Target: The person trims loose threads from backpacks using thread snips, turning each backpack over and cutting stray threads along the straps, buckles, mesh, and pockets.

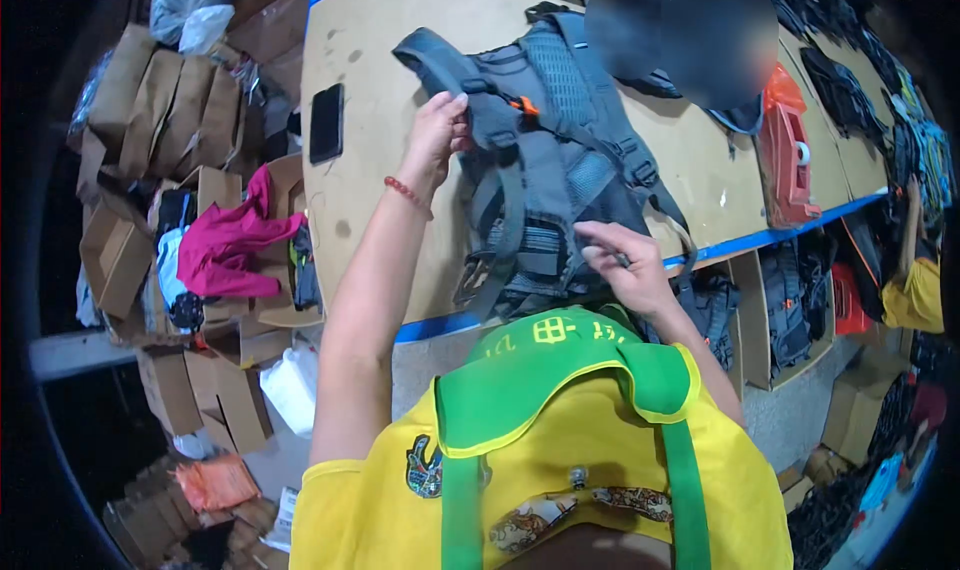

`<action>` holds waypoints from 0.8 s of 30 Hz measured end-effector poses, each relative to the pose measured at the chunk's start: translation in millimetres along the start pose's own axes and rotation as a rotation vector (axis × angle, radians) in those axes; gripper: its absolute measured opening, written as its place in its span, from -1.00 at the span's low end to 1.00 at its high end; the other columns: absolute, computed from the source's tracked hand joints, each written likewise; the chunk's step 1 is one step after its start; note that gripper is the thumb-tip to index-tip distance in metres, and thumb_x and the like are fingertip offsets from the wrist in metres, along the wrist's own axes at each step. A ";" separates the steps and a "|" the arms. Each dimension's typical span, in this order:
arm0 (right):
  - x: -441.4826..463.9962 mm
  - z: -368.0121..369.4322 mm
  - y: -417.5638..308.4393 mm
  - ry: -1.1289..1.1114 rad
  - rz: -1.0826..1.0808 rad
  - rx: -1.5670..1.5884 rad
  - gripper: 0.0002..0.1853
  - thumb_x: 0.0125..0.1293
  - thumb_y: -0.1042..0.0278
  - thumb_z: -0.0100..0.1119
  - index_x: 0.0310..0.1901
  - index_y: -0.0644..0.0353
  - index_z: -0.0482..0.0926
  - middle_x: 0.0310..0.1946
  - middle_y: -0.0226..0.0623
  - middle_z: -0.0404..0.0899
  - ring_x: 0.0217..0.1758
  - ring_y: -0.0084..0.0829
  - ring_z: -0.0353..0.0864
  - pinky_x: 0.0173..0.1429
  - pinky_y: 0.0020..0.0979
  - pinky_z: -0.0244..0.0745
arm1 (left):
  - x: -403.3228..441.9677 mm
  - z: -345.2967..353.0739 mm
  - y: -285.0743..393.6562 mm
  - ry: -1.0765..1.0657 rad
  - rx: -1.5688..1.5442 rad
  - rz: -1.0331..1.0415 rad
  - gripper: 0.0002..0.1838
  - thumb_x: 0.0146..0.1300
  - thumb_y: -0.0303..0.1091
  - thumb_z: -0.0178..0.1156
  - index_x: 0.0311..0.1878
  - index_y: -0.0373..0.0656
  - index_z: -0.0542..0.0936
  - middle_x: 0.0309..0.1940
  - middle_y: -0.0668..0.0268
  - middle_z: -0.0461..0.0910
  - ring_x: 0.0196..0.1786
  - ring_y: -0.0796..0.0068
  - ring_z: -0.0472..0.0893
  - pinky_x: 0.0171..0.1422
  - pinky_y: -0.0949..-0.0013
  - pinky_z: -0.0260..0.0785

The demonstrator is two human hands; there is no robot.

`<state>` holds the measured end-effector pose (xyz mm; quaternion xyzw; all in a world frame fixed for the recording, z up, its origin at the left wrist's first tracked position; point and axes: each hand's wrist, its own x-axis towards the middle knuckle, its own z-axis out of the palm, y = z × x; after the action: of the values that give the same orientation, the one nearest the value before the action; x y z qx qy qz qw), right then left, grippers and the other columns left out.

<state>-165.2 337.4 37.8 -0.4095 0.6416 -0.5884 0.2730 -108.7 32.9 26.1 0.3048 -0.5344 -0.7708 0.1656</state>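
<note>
A grey backpack lies on the table in front of me, its padded shoulder straps facing up and an orange clip on the chest strap. My left hand is closed on the shoulder strap at the pack's left side, fingertips pinching its edge. Over the lower right of the pack is my right hand, its index finger stretched out and the other fingers loosely bent. Nothing shows in that hand, and whether it touches the fabric I cannot tell. Loose webbing hangs by the table's near edge.
A black phone lies left on the cardboard-covered table. An orange-red tape dispenser stands at the right, near more backpacks. Cartons and a magenta garment crowd the left. Another person's yellow sleeve shows far right.
</note>
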 end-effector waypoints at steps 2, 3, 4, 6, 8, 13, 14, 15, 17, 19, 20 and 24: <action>6.2 7.3 0.1 -0.098 0.022 -0.081 -0.65 0.06 0.54 0.13 -0.05 0.19 0.54 -0.46 -0.25 0.57 -0.39 -0.48 0.58 -0.25 -0.54 0.44 | -27.4 2.4 2.2 0.272 0.166 0.041 -0.75 0.26 -0.27 0.08 -0.07 -0.20 0.49 -0.54 0.47 0.42 -0.53 0.71 0.41 -0.44 0.60 0.30; 6.6 8.8 10.0 -0.125 0.031 -0.151 -0.66 0.05 0.52 0.14 -0.06 0.20 0.54 -0.45 -0.21 0.58 -0.38 -0.43 0.60 -0.23 -0.50 0.46 | -38.3 -8.2 -5.2 0.276 0.186 0.017 -0.74 0.26 -0.28 0.07 -0.06 -0.22 0.49 -0.54 0.46 0.42 -0.52 0.71 0.40 -0.45 0.61 0.29; 5.0 9.8 21.0 -0.149 0.041 -0.221 -0.66 0.03 0.51 0.16 -0.07 0.21 0.54 -0.43 -0.16 0.59 -0.38 -0.37 0.62 -0.22 -0.47 0.47 | -48.2 -25.1 -17.3 0.277 0.208 -0.008 -0.73 0.27 -0.29 0.07 -0.04 -0.24 0.48 -0.54 0.46 0.42 -0.52 0.72 0.40 -0.46 0.62 0.28; -1.8 6.3 40.2 -0.091 0.142 -0.308 -0.69 0.03 0.43 0.18 -0.13 0.23 0.56 -0.37 -0.08 0.60 -0.33 -0.21 0.63 -0.19 -0.39 0.48 | -74.0 -46.4 -38.8 0.268 0.241 -0.048 -0.73 0.27 -0.31 0.06 -0.04 -0.27 0.49 -0.54 0.45 0.43 -0.52 0.72 0.39 -0.48 0.64 0.24; -9.2 -0.1 52.0 -0.052 0.224 -0.392 -0.71 0.04 0.40 0.17 -0.15 0.22 0.56 -0.38 -0.10 0.60 -0.34 -0.19 0.62 -0.20 -0.39 0.47 | -102.5 -51.5 -55.7 0.262 0.267 -0.069 -0.74 0.26 -0.33 0.07 -0.07 -0.29 0.50 -0.55 0.45 0.43 -0.54 0.73 0.38 -0.50 0.65 0.22; -18.0 2.5 60.3 0.030 0.270 -0.308 -0.73 0.14 0.38 0.14 -0.13 0.26 0.57 -0.27 -0.12 0.62 -0.21 -0.40 0.62 -0.09 -0.45 0.43 | -152.9 -35.8 -83.5 0.261 0.204 -0.146 -0.78 0.21 -0.33 0.11 -0.18 -0.29 0.54 -0.53 0.41 0.48 -0.54 0.68 0.41 -0.46 0.57 0.28; -18.2 3.0 62.6 0.038 0.262 -0.317 -0.73 0.14 0.38 0.14 -0.13 0.27 0.57 -0.26 -0.13 0.62 -0.20 -0.40 0.62 -0.08 -0.46 0.43 | -154.0 -37.2 -94.8 0.220 0.266 -0.070 -0.76 0.20 -0.33 0.12 -0.16 -0.30 0.53 -0.53 0.41 0.48 -0.53 0.67 0.42 -0.45 0.56 0.29; -18.1 3.7 66.9 0.047 0.252 -0.326 -0.74 0.13 0.38 0.14 -0.13 0.27 0.57 -0.26 -0.14 0.62 -0.20 -0.41 0.61 -0.07 -0.46 0.43 | -153.2 -41.4 -112.9 0.178 0.328 0.008 -0.74 0.19 -0.33 0.13 -0.14 -0.31 0.52 -0.53 0.41 0.48 -0.52 0.66 0.42 -0.44 0.55 0.29; -17.0 5.6 60.8 0.046 0.313 -0.301 -0.77 0.15 0.48 0.15 -0.14 0.30 0.58 -0.25 -0.28 0.62 -0.12 -0.54 0.53 0.03 -0.50 0.37 | -162.8 -21.8 -102.7 0.103 0.335 0.041 -0.69 0.14 -0.34 0.17 -0.11 -0.34 0.50 -0.55 0.41 0.49 -0.49 0.65 0.44 -0.39 0.52 0.32; -18.4 7.1 60.4 0.062 0.312 -0.300 -0.77 0.16 0.48 0.15 -0.13 0.29 0.58 -0.24 -0.28 0.62 -0.12 -0.54 0.53 0.03 -0.50 0.37 | -164.4 -18.7 -107.0 0.060 0.469 0.081 -0.70 0.10 -0.35 0.20 -0.14 -0.34 0.52 -0.55 0.39 0.50 -0.49 0.65 0.45 -0.39 0.51 0.32; -19.3 7.7 60.6 0.071 0.310 -0.299 -0.77 0.16 0.48 0.14 -0.13 0.29 0.58 -0.24 -0.27 0.62 -0.11 -0.54 0.53 0.03 -0.50 0.37 | -164.6 -18.9 -109.9 0.038 0.537 0.102 -0.71 0.08 -0.36 0.21 -0.16 -0.34 0.52 -0.55 0.38 0.51 -0.48 0.66 0.45 -0.39 0.51 0.32; -23.9 8.3 65.0 0.099 0.289 -0.290 -0.76 0.17 0.47 0.14 -0.11 0.28 0.58 -0.27 -0.32 0.62 -0.16 -0.58 0.52 -0.01 -0.52 0.38 | -167.3 -25.4 -119.2 -0.096 0.378 -0.048 -0.81 0.11 -0.42 0.19 -0.22 -0.29 0.54 -0.52 0.47 0.48 -0.44 0.72 0.43 -0.39 0.59 0.28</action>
<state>-159.3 351.5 -30.2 -0.3189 0.7842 -0.4640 0.2609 43.1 156.3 -41.3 0.3060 -0.6694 -0.6741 0.0613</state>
